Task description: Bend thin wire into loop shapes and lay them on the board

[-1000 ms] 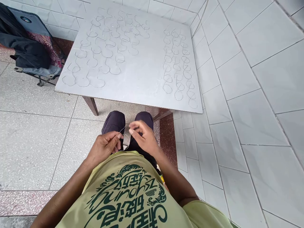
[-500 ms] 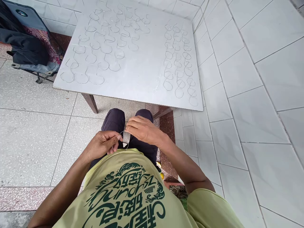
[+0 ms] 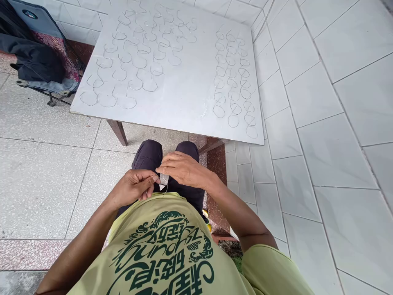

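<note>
The wire [image 3: 167, 187] is pale, the tabletop [image 3: 184, 94] white, the shirt [image 3: 222, 266] yellow-green with dark green lettering [image 3: 167, 270].

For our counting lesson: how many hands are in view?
2: the left hand holds a wire; the right hand is close beside it. None seems hidden.

White-tiled walls [image 3: 337, 143] behind and right of a pale table [image 3: 184, 98], speckled floor [image 3: 39, 184], folding chair [image 3: 46, 24] at left.
</note>
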`<state>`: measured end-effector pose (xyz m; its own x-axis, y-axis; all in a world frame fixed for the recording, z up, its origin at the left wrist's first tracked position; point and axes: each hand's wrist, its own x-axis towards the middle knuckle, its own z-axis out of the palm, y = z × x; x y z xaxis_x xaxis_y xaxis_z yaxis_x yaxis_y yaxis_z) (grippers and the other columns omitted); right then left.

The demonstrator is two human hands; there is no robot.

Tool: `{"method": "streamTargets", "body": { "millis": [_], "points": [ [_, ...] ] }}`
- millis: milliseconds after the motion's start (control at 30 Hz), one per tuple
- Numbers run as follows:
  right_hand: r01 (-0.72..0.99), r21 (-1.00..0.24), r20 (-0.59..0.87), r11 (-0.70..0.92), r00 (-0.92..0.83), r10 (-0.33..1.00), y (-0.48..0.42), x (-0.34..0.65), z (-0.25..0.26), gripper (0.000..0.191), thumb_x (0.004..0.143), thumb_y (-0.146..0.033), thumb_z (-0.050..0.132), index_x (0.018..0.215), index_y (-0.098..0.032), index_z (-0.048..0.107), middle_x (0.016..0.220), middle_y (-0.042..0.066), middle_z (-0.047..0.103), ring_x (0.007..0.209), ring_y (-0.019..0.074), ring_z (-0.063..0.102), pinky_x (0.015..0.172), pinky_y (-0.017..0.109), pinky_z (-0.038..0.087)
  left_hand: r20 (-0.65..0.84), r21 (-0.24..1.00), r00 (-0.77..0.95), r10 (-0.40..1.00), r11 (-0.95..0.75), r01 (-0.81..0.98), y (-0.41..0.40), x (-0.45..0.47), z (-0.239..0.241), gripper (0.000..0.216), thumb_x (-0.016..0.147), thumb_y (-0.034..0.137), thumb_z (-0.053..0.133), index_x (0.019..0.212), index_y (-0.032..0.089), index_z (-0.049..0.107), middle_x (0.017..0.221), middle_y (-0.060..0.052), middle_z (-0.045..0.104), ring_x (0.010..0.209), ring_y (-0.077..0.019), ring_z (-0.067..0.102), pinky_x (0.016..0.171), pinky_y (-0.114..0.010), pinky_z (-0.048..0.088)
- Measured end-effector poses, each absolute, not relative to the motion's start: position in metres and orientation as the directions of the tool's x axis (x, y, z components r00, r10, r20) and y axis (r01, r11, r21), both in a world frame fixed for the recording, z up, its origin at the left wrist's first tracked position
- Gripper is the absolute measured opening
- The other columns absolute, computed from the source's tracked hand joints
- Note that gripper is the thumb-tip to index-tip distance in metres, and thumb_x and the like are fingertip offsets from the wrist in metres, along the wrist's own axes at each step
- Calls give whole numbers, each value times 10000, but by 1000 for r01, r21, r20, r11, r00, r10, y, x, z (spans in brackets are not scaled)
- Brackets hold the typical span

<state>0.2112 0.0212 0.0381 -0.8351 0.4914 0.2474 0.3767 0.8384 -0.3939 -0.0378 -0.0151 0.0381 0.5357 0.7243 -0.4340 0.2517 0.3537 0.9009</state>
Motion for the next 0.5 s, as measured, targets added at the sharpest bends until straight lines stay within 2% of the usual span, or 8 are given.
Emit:
{"method": "streamTargets", "body": {
  "millis": [200, 300, 400, 500],
  "points": [
    [301, -514, 215, 803, -861, 460, 26, 210, 40, 292, 1048, -107, 477, 1195, -191, 715, 1118, 67, 784, 1050, 202, 660, 902, 358, 511, -465, 880, 618, 634, 409, 243, -7, -46, 36, 342, 977, 490, 617, 984, 181, 764, 547, 22, 628, 412, -75, 497, 416, -172, 433],
    [385, -608, 186, 694, -781, 596, 26, 211, 42, 290, 1069, -217, 516, 1314, -196, 670, 1100, 88, 775, 1062, 212, 690, 911, 362, 540, -443, 894, 571, 691, 392, 218, -8, -45, 35, 346, 978, 501, 617, 1021, 186, 754, 599, 9, 656, 462, -91, 547, 430, -177, 449],
    [465, -740, 144, 485, -595, 791, 23, 215, 40, 396, 1061, -321, 562, 1448, -239, 566, 1249, 97, 739, 1164, 221, 687, 974, 378, 546, -398, 917, 467, 790, 338, 210, -10, -39, 35, 353, 980, 508, 613, 1027, 183, 744, 638, -5, 678, 508, -110, 594, 445, -188, 471],
    [442, -867, 57, 231, -372, 926, 14, 215, 34, 319, 1062, -392, 546, 1320, -229, 640, 1210, 93, 752, 1095, 206, 722, 908, 336, 568, -351, 934, 347, 870, 301, 191, -10, -32, 36, 371, 978, 509, 612, 1037, 168, 747, 641, -9, 678, 492, -112, 587, 442, -201, 473]
  ]
}}
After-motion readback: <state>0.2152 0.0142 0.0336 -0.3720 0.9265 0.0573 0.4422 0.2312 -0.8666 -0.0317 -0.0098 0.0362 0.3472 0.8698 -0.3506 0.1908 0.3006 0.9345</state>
